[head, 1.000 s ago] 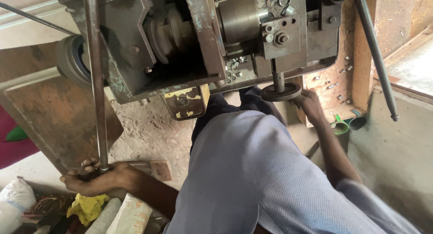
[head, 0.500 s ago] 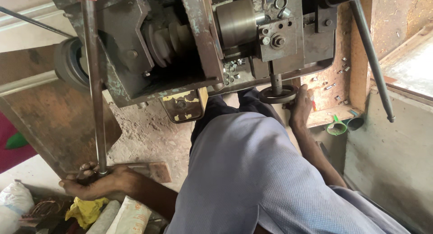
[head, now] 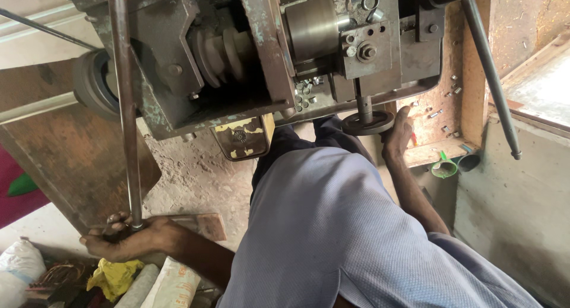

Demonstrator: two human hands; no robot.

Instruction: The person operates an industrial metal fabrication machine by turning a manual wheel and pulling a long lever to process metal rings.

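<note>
**Obs. 1:** Since half a second ago, little has changed: both hands have kept their grips, and the view has shifted only slightly, so the machine sits a touch higher. Nearest the camera?

**Obs. 2:** Pale blue-grey shirt (head: pixel 332 237), fine woven texture, fills the lower centre. Left hand (head: pixel 127 239) low at left, fingers curled shut around the lower end of a long steel rod (head: pixel 124 106). Rod: round, slim, dull grey with a worn sheen, running straight up from that hand to the machine's top edge.

**Obs. 1:** Around the left hand?

**Obs. 2:** Just below it, a crumpled yellow cloth (head: pixel 113 277) and pale sacks (head: pixel 172 284), soft and creased. Beside the wrist, a flat rusty plate (head: pixel 202 225). Beyond it, gritty concrete floor.

**Obs. 1:** Right hand?

**Obs. 2:** Right hand (head: pixel 396 136) is farther up, fingers pressed on the rim of a small dark handwheel (head: pixel 368 122), round, flat, cast metal, on a short vertical shaft. Whether the hand fully closes on it, cannot tell; contact at the rim is plain.

**Obs. 1:** Beyond the hands?

**Obs. 2:** Machine body (head: pixel 261 52): heavy cast iron, chipped blue-green paint, oily. Above the space between the hands, a stepped pulley (head: pixel 225 52), ribbed, pale. Above the handwheel, a smooth steel cylinder (head: pixel 312 29). Right of the right hand, a wooden tray (head: pixel 469 94) holding scattered small metal bits, and a long dark lever bar (head: pixel 490 76) slanting down.
</note>
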